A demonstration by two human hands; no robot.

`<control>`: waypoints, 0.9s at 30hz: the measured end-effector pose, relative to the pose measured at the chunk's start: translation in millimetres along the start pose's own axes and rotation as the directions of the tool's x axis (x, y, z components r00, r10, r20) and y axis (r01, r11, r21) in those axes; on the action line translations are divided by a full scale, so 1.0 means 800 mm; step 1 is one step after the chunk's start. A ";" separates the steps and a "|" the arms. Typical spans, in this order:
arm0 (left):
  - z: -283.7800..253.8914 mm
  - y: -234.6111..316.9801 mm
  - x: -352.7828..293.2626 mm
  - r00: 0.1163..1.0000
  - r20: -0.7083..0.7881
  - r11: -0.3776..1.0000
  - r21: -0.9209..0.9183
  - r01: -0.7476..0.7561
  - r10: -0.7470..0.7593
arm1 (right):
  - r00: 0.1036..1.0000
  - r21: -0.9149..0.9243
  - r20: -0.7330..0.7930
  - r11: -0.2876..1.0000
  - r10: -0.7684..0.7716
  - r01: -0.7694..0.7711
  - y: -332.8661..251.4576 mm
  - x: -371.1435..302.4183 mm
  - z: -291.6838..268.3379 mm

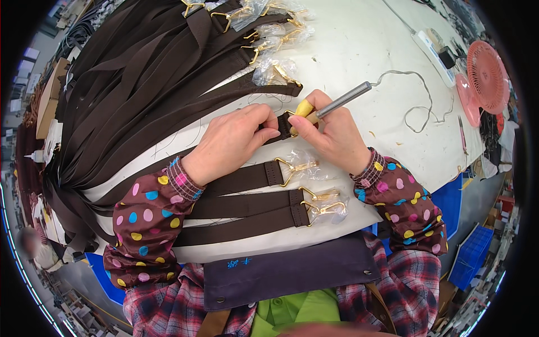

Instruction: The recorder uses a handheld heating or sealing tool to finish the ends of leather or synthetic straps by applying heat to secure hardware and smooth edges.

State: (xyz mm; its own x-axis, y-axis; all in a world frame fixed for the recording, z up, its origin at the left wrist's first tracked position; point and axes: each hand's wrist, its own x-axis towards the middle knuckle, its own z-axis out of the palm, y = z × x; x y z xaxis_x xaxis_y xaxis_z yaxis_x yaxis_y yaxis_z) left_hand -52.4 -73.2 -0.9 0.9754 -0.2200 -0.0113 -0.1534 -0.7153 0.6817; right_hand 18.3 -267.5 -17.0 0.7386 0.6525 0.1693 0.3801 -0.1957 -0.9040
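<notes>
My left hand (233, 137) is closed over a dark brown webbing strap (273, 136), thumb and forefinger pinching near its end. My right hand (337, 135) grips a silver pen-shaped corded tool (345, 100), much like a soldering iron; its tip is hidden by the fingers. A yellow cover (304, 108) sits on a right fingertip. Both hands meet at the strap's stitched end, where a gold metal hook (289, 114) partly shows. Closer to me lie several finished-looking strap ends (289, 208) with gold snap hooks (325, 209) in clear plastic wrap.
A heap of dark brown straps (129, 73) covers the table's left, more wrapped hooks (275, 70) along its edge. A grey cord (412, 73) loops across the white table (359, 33). Right stand a power strip (437, 56), a pink fan (485, 78) and a thin pointed tool (462, 135).
</notes>
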 end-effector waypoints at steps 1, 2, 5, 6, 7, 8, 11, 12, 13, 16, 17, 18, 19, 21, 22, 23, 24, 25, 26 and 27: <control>0.000 0.000 0.000 1.000 -0.003 1.000 -0.001 -0.004 0.004 | 1.000 0.000 0.001 1.000 0.000 0.000 0.000 0.000 0.000; 0.000 0.000 0.000 1.000 -0.003 1.000 -0.001 -0.003 0.003 | 1.000 0.043 0.004 0.999 0.011 -0.011 -0.001 -0.001 0.001; -0.001 -0.002 0.000 1.000 0.006 1.000 -0.006 0.009 -0.009 | 1.000 0.070 0.024 0.997 0.017 -0.019 0.002 -0.001 0.000; 0.000 -0.003 0.000 1.000 0.002 1.000 -0.006 0.004 -0.004 | 0.999 0.054 0.041 0.998 0.014 -0.016 0.004 -0.001 0.001; 0.000 -0.003 0.000 1.000 -0.001 1.000 -0.006 -0.001 0.001 | 0.999 0.054 0.041 0.998 0.014 -0.016 0.005 -0.001 0.001; 0.000 -0.003 0.000 1.000 -0.001 1.000 -0.006 -0.001 0.001 | 0.999 0.057 0.038 0.998 0.008 -0.011 0.007 -0.001 0.002; 0.000 -0.003 0.000 1.000 0.003 1.000 -0.005 0.002 -0.002 | 0.999 0.045 0.042 0.999 0.001 -0.003 0.006 -0.001 0.002; 0.000 -0.003 0.000 1.000 0.003 1.000 -0.006 0.006 -0.006 | 0.999 0.029 0.049 1.000 -0.001 0.000 0.006 0.000 0.002; 0.000 -0.003 0.000 1.000 0.004 1.000 -0.008 0.008 -0.008 | 0.999 0.028 0.048 1.000 -0.001 0.000 0.006 0.000 0.003; 0.000 -0.003 0.000 1.000 0.007 1.000 -0.007 0.008 -0.008 | 0.999 0.032 0.043 0.999 -0.010 0.008 0.007 0.000 0.003; 0.000 -0.003 0.000 1.000 0.007 1.000 -0.007 0.008 -0.008 | 0.999 0.021 0.039 1.000 -0.017 0.016 0.007 0.000 0.004; 0.000 -0.003 0.000 1.000 0.006 1.000 -0.007 0.008 -0.008 | 0.999 0.009 0.034 1.000 -0.024 0.024 0.007 0.000 0.004; 0.000 -0.003 0.000 1.000 0.005 1.000 -0.007 0.007 -0.007 | 0.999 0.009 0.034 1.000 -0.024 0.024 0.006 0.000 0.004; 0.000 -0.003 0.000 1.000 0.005 1.000 -0.006 0.011 -0.011 | 0.999 -0.005 0.040 1.000 -0.013 0.013 0.004 0.000 0.003; 0.000 -0.003 0.000 1.000 0.004 1.000 -0.004 0.015 -0.015 | 0.999 -0.005 0.041 1.000 -0.013 0.013 0.005 0.001 0.003; 0.000 -0.003 0.000 1.000 0.004 1.000 -0.003 0.016 -0.016 | 0.999 -0.007 0.050 1.000 -0.010 0.010 0.005 0.000 0.003; 0.000 -0.004 0.000 1.000 0.004 1.000 -0.007 0.013 -0.013 | 0.998 -0.010 0.059 1.000 -0.006 0.007 0.005 0.001 0.003; 0.000 -0.005 0.001 1.000 0.003 1.000 -0.011 0.008 -0.008 | 0.998 -0.011 0.059 1.000 -0.006 0.007 0.006 0.000 0.004; 0.001 -0.006 0.001 1.000 0.003 1.000 -0.011 0.007 -0.007 | 1.000 0.061 0.020 0.998 -0.009 0.008 0.006 -0.001 0.005; 0.002 -0.008 0.001 0.998 0.020 0.993 -0.102 0.055 -0.053 | 1.000 0.133 -0.019 0.991 -0.008 0.011 0.006 -0.002 0.006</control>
State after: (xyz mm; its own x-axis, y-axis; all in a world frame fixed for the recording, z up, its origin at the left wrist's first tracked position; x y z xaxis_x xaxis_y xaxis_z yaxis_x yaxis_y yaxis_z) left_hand -50.7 -69.8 -6.3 0.9789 -0.1948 -0.0622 -0.0825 -0.6547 0.7514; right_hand 16.1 -265.9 -23.8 0.7460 0.6399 0.1843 0.3105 -0.0895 -0.9463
